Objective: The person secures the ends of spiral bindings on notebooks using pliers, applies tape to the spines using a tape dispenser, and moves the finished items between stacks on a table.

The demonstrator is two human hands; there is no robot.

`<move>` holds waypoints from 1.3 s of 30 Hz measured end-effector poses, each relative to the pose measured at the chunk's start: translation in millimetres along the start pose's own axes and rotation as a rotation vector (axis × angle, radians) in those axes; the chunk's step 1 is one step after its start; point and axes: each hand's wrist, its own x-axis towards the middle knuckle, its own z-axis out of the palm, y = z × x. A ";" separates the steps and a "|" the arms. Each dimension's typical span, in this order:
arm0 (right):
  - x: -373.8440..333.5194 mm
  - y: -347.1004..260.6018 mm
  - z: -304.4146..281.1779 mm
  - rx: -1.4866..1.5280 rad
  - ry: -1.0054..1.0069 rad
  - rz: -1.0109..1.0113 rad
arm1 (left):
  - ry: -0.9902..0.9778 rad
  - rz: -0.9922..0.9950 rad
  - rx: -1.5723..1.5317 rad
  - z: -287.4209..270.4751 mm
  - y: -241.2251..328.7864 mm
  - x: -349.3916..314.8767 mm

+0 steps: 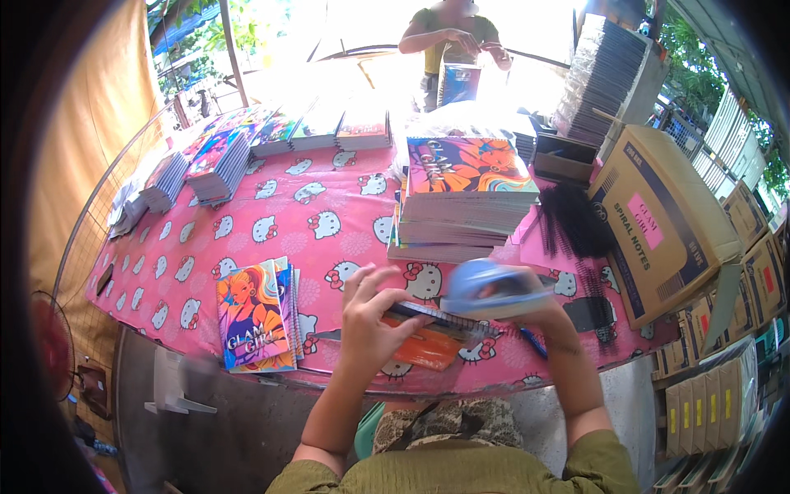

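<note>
My left hand (370, 317) grips the near edge of a spiral notebook (432, 339) with an orange cover, held just above the pink table (247, 230). A blue plastic tool (492, 288), blurred by motion, is in my right hand (539, 313), pressed over the notebook's black spiral binding (448, 317). A small pile of finished notebooks (257, 315) with colourful cartoon covers lies to the left of my hands. A tall stack of the same notebooks (465, 198) stands just beyond them.
Loose black spiral coils (576, 221) lie at the right beside an open cardboard box (666, 222). More boxes (741, 329) stand further right. Rows of notebooks (271, 136) line the table's far side. Another person (451, 41) stands beyond the table holding a notebook.
</note>
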 end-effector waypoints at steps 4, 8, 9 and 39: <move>32.9 9.7 -5.7 1.893 -0.577 0.888 | 0.024 0.034 -0.148 3.1 -11.1 0.4; 51.0 5.6 -7.9 1.877 -0.568 0.910 | 0.031 -0.099 -0.201 3.9 -6.7 -0.4; 55.3 4.2 -8.1 1.875 -0.552 0.924 | 0.056 -0.112 -0.174 0.2 -4.6 3.3; -19.9 -56.4 -42.1 1.017 -0.663 0.813 | 0.185 0.000 -0.862 -25.7 -36.5 13.0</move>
